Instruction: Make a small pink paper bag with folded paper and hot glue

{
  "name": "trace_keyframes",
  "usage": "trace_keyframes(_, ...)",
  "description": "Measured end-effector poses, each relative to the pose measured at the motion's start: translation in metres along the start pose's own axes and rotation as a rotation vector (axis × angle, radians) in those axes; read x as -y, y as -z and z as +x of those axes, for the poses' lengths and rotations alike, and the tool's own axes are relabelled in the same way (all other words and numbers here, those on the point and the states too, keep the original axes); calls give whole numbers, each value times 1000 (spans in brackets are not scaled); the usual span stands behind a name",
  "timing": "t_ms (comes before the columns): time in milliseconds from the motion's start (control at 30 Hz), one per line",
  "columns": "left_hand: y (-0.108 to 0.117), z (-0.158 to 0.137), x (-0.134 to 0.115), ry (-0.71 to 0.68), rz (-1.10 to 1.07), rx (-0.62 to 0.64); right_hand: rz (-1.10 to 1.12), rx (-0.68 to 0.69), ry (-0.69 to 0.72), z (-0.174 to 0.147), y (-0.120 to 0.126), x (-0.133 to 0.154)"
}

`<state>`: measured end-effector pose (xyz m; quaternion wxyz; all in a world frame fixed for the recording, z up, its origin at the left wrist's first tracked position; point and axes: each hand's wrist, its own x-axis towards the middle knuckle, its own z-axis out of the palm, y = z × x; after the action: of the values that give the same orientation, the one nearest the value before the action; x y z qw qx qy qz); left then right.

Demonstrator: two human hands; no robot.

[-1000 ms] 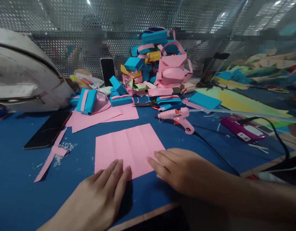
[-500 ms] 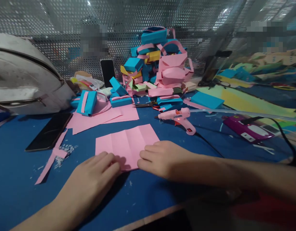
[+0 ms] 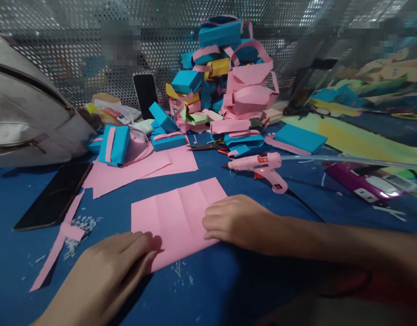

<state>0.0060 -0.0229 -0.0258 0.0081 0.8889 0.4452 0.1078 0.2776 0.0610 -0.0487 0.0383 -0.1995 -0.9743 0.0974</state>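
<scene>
A creased sheet of pink paper [image 3: 177, 213] lies on the blue table, its fold lines running from the far edge toward me. At its near left corner, my left hand [image 3: 116, 265] has its fingers bent together on the paper, with the thumb side low at the edge. My right hand [image 3: 240, 224] grips the right edge, fingers curled and pressed together; the thumb is mostly hidden. A pink glue gun [image 3: 259, 167] with a small lit light lies beyond my right hand.
Behind stand piled paper bags [image 3: 251, 86] and blue paper boxes [image 3: 115, 145]. Scissors [image 3: 205, 147] lie before them. At left are a phone [image 3: 55, 194], a pink paper strip [image 3: 59, 246] and a white backpack [image 3: 28, 113]. A purple power adapter [image 3: 364, 181] sits right.
The paper's near part now reaches further toward me, showing more surface. My left hand has moved left and down to the corner; my right hand sits slightly further right. The view has shifted a little.
</scene>
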Motion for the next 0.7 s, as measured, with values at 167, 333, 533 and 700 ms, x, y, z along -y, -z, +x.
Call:
trace_keyframes(167, 0, 9, 1, -103, 94, 33, -129, -36, 24, 0, -4, 3)
trace_keyframes(333, -6, 11, 6, -137, 173, 11, -172, -72, 107, -4, -3, 5)
trace_keyframes(533, -15, 4, 12, -209, 125, 7, -175, -128, 119, -3, -7, 5)
trace_keyframes(700, -26, -3, 14, -153, 80, -46, -176, -144, 105, -3, -10, 6)
